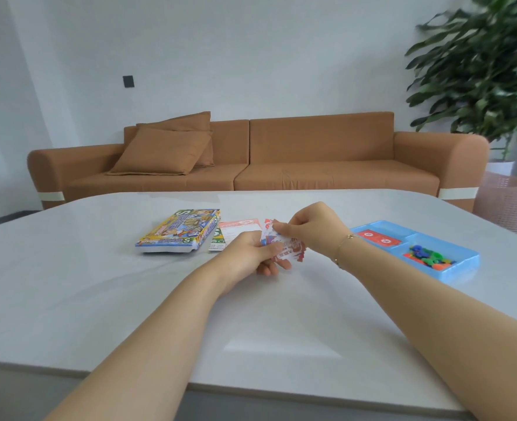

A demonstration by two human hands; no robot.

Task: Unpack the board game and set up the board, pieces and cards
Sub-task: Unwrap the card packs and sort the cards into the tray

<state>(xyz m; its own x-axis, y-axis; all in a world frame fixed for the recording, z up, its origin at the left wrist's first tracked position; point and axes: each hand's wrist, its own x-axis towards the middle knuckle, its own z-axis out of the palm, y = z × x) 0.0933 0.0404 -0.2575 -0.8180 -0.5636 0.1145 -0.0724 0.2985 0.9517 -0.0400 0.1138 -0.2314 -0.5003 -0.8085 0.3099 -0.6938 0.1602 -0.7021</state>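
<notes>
Both hands pinch the red-and-white printed card sheet [284, 249] above the counter [99, 299], left hand [251, 253] steadying, right hand [308, 229] apparently separating pieces.

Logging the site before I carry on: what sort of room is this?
Probably a living room or lounge: an orange sofa with cushions, a large potted plant, and a pale table.

The plant [481, 71] at upper right is blurred and cut by the frame edge. Print on the cards [284, 247] is unreadable. Small pieces [424, 253] blur together.
</notes>
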